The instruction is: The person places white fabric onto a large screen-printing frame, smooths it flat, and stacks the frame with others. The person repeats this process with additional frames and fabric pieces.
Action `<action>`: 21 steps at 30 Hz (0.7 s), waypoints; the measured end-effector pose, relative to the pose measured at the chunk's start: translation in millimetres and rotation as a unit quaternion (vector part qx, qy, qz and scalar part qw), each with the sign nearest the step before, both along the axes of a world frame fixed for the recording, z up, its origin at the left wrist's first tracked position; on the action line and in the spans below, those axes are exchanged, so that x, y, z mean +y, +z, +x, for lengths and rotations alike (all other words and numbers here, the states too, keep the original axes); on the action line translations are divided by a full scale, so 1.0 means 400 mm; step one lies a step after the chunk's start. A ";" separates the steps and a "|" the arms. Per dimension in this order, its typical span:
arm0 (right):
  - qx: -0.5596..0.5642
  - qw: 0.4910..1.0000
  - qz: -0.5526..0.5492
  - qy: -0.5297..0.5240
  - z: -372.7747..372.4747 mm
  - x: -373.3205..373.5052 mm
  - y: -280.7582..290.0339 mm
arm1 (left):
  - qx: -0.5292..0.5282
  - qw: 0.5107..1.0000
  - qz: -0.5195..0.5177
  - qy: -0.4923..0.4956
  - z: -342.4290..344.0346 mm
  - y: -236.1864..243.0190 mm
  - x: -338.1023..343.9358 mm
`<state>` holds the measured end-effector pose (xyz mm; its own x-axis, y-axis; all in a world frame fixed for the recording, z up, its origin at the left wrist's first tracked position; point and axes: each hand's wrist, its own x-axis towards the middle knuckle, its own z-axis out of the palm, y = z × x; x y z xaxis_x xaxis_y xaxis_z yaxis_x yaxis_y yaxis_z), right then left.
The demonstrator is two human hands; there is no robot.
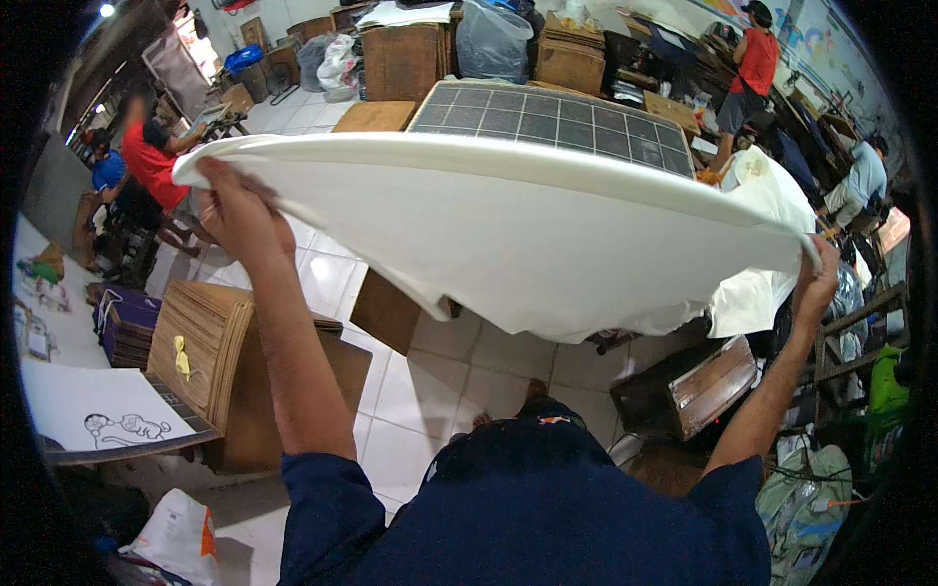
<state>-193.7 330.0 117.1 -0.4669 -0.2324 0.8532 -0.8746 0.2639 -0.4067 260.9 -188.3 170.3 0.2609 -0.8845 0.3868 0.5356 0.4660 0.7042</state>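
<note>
Workshop room — white-tiled floor (401,391), glossy; pale back wall (283,14); right wall (848,73) carries coloured markings. Black gridded counter (547,122) mid-room, stacked brown boards (403,63) behind it, more stacked at lower left. Wooden ladder-like rack (862,317) at right. Bright lamp (106,10) at upper left, brightly lit opening (195,44) below and right of it — glare on the tiles.

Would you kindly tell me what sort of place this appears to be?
Most likely a small workshop: a dark gridded surface shows beyond the held-up white sheet, brown boards are stacked nearby, and other people are around the room.
</note>
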 end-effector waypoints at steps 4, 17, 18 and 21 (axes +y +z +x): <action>-0.130 0.991 -0.035 -0.019 -0.033 0.034 -0.043 | -0.002 0.990 0.054 0.130 0.083 -0.032 -0.049; -0.379 0.894 -0.093 0.219 -0.125 -0.038 -0.190 | -0.232 0.941 -0.165 0.185 -0.036 -0.302 -0.295; -0.390 0.906 -0.063 0.156 -0.173 -0.076 -0.185 | -0.401 0.878 -0.136 0.222 -0.070 -0.286 -0.321; -0.367 0.924 0.086 0.062 -0.354 -0.218 -0.187 | -0.373 0.900 -0.150 0.167 -0.364 -0.267 -0.485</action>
<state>-335.3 242.8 42.2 -0.8654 -0.4268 0.2626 -0.4081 0.2959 -0.8637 115.5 -382.3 63.6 0.0610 -0.6312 0.7732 -0.2384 0.7430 0.6253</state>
